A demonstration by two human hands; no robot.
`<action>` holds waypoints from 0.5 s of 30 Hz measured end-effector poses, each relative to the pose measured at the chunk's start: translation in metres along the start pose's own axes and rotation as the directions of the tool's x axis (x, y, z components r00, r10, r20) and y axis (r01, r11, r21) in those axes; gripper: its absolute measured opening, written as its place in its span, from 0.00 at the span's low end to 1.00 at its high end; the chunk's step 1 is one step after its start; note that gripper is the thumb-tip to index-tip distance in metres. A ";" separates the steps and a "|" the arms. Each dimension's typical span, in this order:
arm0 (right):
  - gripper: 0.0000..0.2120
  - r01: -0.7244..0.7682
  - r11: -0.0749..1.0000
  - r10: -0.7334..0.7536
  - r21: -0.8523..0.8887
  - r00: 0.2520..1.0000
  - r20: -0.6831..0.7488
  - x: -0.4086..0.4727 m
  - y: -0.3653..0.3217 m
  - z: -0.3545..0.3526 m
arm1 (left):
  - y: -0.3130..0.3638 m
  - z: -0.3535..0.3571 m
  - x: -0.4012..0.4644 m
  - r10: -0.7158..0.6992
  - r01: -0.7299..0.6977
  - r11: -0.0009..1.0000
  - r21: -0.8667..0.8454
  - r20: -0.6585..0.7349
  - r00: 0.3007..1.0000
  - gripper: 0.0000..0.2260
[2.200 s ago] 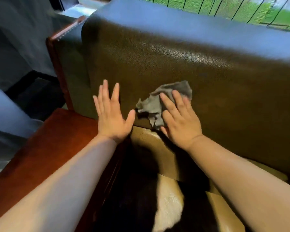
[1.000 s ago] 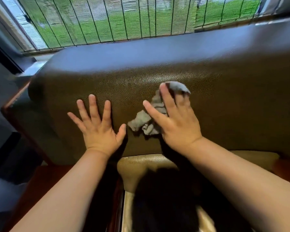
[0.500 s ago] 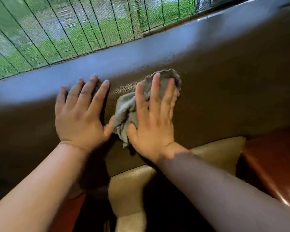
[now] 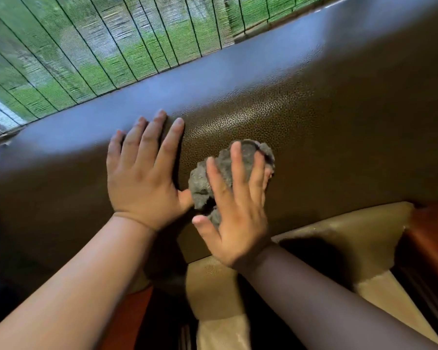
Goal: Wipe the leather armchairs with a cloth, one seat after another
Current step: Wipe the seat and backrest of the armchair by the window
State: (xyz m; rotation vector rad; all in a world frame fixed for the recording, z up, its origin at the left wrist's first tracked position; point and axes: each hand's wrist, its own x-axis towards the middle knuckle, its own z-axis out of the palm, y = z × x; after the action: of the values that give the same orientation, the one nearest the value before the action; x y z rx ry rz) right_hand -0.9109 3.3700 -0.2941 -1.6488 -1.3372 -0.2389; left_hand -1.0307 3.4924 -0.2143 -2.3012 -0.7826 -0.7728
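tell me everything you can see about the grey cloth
The grey cloth is a small, fuzzy rag, terry-like in look, crumpled into a lump rather than spread flat. It lies against the upright brown leather backrest of the armchair, a little below its top edge. The right hand presses it there with straight, spread fingers laid over it; cloth shows between and beyond them. The left hand rests flat on the leather beside it, its thumb next to the cloth's lower left edge.
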 end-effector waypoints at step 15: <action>0.28 -0.208 0.972 0.151 -0.110 0.911 -0.384 0.027 0.054 -0.013 | 0.000 0.005 -0.003 0.018 -0.018 1.000 0.001 0.001 1.000 0.37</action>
State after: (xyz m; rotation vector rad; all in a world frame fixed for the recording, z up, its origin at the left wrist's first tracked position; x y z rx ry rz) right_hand -0.8506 3.3812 -0.2988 -1.7336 -0.8908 -0.5262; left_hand -1.0311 3.4942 -0.2197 -2.3045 -0.7618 -0.7637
